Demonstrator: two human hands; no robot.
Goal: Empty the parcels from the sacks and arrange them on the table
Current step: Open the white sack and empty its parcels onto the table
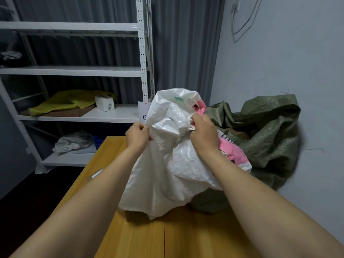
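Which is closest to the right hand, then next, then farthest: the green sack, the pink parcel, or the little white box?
1. Pink parcel: in the white sack, beside the right hand.
2. Green sack: further right, by the wall.
3. White box: far left, on the shelf.

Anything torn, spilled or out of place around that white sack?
Nothing spilled. Both the left hand and right hand grip the crumpled white sack. A pink parcel pokes out beside the right hand; through a tear or the mouth, I cannot tell. A brown box sits half under the sack.
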